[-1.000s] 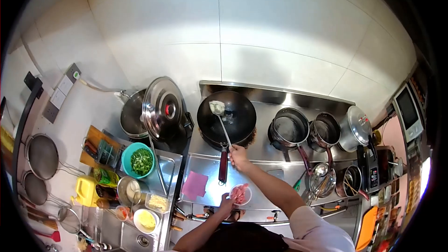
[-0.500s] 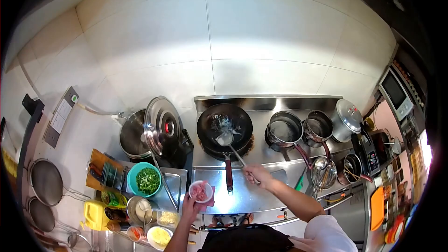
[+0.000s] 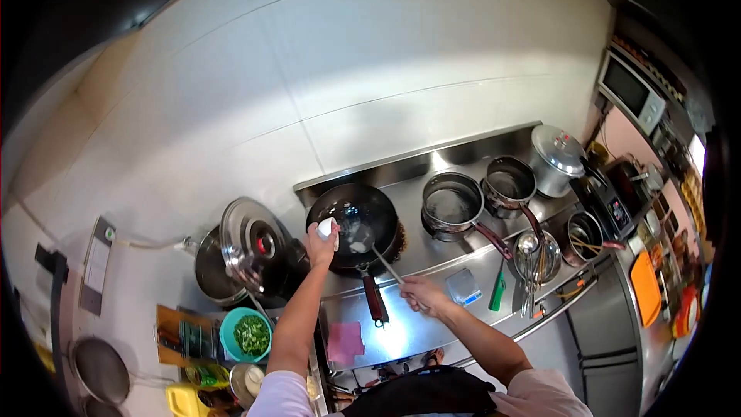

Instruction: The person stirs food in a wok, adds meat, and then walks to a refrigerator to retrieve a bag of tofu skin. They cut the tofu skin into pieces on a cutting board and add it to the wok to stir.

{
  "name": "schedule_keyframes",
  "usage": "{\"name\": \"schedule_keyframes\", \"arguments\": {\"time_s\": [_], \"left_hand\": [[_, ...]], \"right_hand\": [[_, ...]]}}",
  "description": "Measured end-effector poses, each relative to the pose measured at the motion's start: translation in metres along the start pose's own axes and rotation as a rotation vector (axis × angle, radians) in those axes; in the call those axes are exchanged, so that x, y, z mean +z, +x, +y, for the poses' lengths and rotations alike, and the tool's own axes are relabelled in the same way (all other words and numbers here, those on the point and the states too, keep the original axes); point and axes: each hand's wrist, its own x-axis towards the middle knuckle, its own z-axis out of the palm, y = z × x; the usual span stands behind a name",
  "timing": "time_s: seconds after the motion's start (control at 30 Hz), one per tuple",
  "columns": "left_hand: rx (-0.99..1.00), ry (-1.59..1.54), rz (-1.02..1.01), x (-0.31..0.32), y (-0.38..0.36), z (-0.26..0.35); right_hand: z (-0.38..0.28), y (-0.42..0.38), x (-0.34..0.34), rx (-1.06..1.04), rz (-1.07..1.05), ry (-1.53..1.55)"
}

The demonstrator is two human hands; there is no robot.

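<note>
Over the left side of the black wok (image 3: 378, 205), my left hand (image 3: 318, 247) grips a small white bowl (image 3: 328, 229). The bowl is tipped on its side, and what is in it is hidden from me. My right hand (image 3: 424, 296) is closed around the handle of a metal ladle (image 3: 389, 268). The ladle's head rests low inside the wok, where something whitish and shiny lies. The wok's dark red handle (image 3: 373, 299) points toward me, between my two forearms.
Two saucepans (image 3: 451, 199) (image 3: 509, 179) stand right of the wok, with a lidded pressure cooker (image 3: 557, 154) beyond. A small scale (image 3: 463, 287), green-handled tool (image 3: 498, 293) and pink cloth (image 3: 346, 342) lie on the counter. A teal bowl of chopped greens (image 3: 252, 335) sits left, below a lidded pot (image 3: 212, 266).
My left hand has carried the bowl of pink meat pieces up from the counter and tipped it over the wok. The pink cloth is now uncovered. My view has tilted and shifted.
</note>
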Motion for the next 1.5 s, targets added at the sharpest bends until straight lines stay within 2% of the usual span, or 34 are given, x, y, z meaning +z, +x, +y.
{"name": "schedule_keyframes", "arguments": {"time_s": [0.07,0.13,0.2,0.3,0.33,0.4,0.43,0.47,0.5,0.53,0.57,0.67,0.8,0.9,1.0,1.07,1.17,1.27,1.33,1.43,1.5], "left_hand": [[0.099,0.122,0.003,0.020,0.009,0.009],[0.250,0.239,-0.036,0.028,0.013,0.018],[0.304,0.252,-0.063,0.030,0.017,0.026],[0.393,0.189,-0.015,0.020,0.023,0.028],[0.396,0.123,0.043,0.015,0.025,0.023],[0.259,-0.014,0.110,0.002,0.028,0.008],[0.191,-0.103,0.156,-0.006,0.030,-0.005],[-0.048,-0.218,0.127,-0.014,0.029,-0.018],[-0.062,-0.215,0.142,-0.025,0.022,-0.025],[-0.231,-0.582,0.111,-0.035,0.014,-0.032],[-0.396,-0.951,0.079,-0.045,0.003,-0.040],[-0.446,-1.106,0.034,-0.074,-0.034,-0.063],[-0.467,-1.262,0.103,-0.103,-0.099,-0.086],[-0.491,-1.252,0.117,-0.114,-0.159,-0.102],[-0.571,-1.276,0.136,-0.110,-0.216,-0.116],[-0.642,-1.332,0.152,-0.102,-0.252,-0.119],[-0.694,-1.366,0.039,-0.074,-0.293,-0.133],[-0.677,-1.312,-0.055,-0.049,-0.316,-0.124],[-0.898,-1.211,-0.183,-0.018,-0.329,-0.136],[-0.968,-1.117,-0.343,0.016,-0.336,-0.128],[-0.903,-1.137,-0.453,0.046,-0.343,-0.135]], "right_hand": [[0.008,0.009,0.006,0.026,-0.077,0.308],[0.011,0.022,0.011,0.022,-0.082,0.407],[0.011,0.028,0.011,0.026,-0.103,0.491],[0.000,0.030,0.010,-0.020,0.011,0.105],[-0.004,0.026,0.009,-0.015,0.004,0.095],[-0.022,0.010,0.009,-0.095,0.161,-0.565],[-0.035,0.000,0.013,-0.171,0.193,-0.788],[-0.029,0.008,0.010,-0.168,0.173,-0.802],[-0.022,0.021,0.002,-0.311,0.219,-1.040],[-0.023,0.026,0.004,-0.465,0.266,-1.276],[-0.026,0.034,0.006,-0.388,0.241,-1.324],[-0.024,0.060,0.013,-0.358,0.157,-1.502],[-0.022,0.062,0.008,-0.330,0.102,-1.553],[-0.048,0.041,0.004,-0.304,0.039,-1.661],[-0.056,0.019,0.007,-0.254,0.111,-1.676],[-0.053,0.004,0.008,-0.324,-0.009,-1.742],[-0.039,-0.010,0.019,-0.291,0.053,-1.798],[-0.016,0.040,0.011,-0.347,0.121,-1.679],[-0.028,0.044,0.007,-0.397,0.093,-1.601],[-0.049,0.034,0.009,-0.463,0.084,-1.518],[-0.042,0.024,0.006,-0.461,0.126,-1.501]]}}
